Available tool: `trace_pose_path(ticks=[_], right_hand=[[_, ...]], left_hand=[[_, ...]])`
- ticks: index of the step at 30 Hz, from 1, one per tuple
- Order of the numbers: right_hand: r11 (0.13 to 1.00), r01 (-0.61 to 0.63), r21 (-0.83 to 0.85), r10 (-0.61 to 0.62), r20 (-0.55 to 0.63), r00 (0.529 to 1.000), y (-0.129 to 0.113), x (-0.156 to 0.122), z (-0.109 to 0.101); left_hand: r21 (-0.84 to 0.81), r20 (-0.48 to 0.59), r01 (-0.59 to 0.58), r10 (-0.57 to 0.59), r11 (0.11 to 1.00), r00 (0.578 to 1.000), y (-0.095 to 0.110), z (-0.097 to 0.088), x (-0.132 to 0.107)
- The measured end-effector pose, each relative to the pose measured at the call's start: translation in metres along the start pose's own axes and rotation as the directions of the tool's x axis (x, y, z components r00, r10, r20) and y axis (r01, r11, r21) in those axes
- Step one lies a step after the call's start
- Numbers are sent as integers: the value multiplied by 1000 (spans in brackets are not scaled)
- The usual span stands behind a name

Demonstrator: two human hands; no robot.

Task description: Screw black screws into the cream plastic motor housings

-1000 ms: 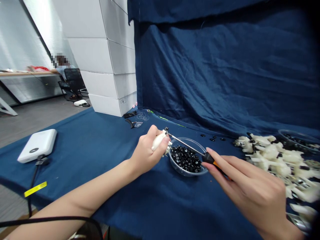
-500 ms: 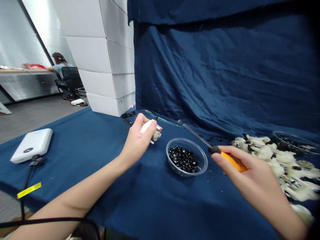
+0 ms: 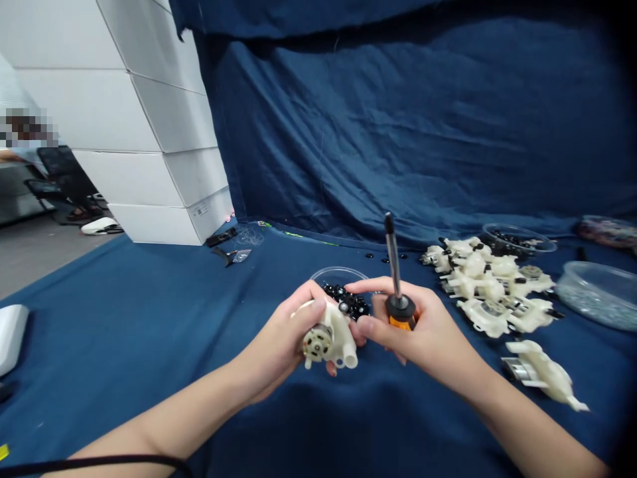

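My left hand (image 3: 283, 338) is closed around a white plastic motor housing (image 3: 328, 335) with a round metal motor end facing me. My right hand (image 3: 423, 328) grips a screwdriver (image 3: 395, 285) by its orange handle, the black shaft pointing straight up, while its thumb and forefinger reach over to the top of the housing. Both hands meet just in front of a clear round dish (image 3: 341, 282) of small black parts, which they partly hide.
A heap of white housings (image 3: 485, 282) lies to the right, one more (image 3: 542, 375) nearer me. Clear dishes (image 3: 594, 292) stand at far right. White boxes (image 3: 139, 126) are stacked at back left; a white device (image 3: 10, 335) sits at the left edge. A blue cloth (image 3: 149, 318) covers the table.
My view has swung right. My left hand brought the housing back toward me, and my right hand moved in to meet it, turning the screwdriver from slanted to upright.
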State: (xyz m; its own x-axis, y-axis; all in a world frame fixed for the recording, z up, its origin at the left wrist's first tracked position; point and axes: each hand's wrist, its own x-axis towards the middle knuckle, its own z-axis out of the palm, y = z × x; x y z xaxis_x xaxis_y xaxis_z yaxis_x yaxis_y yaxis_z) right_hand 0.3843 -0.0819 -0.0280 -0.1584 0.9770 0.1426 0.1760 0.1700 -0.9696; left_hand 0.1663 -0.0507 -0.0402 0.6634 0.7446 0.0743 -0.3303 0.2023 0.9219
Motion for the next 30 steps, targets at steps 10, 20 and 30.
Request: trace_pose_path(ticks=[10, 20, 30], right_hand=[[950, 295, -97, -283, 125, 951, 14, 10, -18], [994, -18, -112, 27, 80, 996, 15, 8, -25], [945, 16, -326, 43, 173, 984, 11, -14, -35]], left_hand=[[-5, 139, 29, -28, 1000, 990, -14, 1, -1], [33, -29, -116, 117, 993, 993, -14, -4, 3], [133, -379, -405, 424, 905, 823, -4, -24, 13]])
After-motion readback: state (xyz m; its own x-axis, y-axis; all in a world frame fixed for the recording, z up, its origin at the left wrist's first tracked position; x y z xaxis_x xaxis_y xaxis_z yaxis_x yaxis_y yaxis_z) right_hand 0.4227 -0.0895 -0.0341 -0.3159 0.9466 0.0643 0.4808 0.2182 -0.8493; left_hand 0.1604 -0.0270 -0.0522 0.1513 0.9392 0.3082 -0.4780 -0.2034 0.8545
